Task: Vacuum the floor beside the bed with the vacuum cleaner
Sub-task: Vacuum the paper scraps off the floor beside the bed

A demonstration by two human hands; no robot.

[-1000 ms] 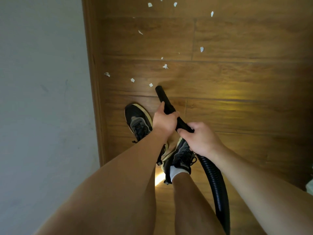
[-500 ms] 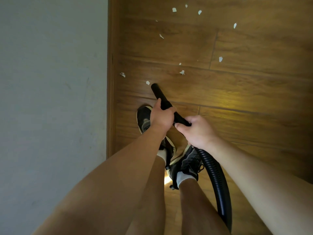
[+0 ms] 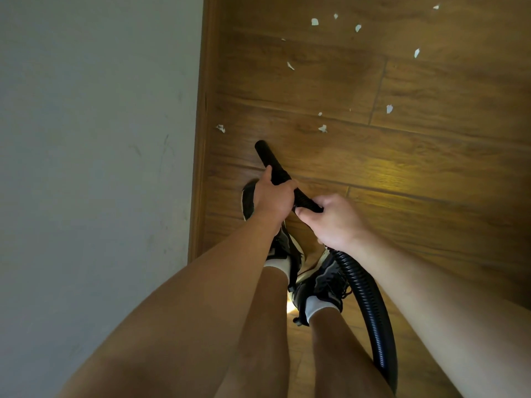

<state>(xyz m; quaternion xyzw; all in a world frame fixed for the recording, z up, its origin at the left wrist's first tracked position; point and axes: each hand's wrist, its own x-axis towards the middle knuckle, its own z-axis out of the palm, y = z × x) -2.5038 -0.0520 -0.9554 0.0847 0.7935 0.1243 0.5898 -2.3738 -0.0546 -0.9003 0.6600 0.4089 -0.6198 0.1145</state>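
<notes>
Clasping nozzle (image 3: 268, 158) in curled left hand (image 3: 274, 196) and right hand (image 3: 336, 222), sweeping floor (image 3: 431, 173); next needing pushing toward paper scraps (image 3: 322, 128).

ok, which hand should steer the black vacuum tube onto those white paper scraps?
Left, probably: left hand grips the black vacuum tube nearest its tip; right hand holds back by the ribbed black hose.
</notes>
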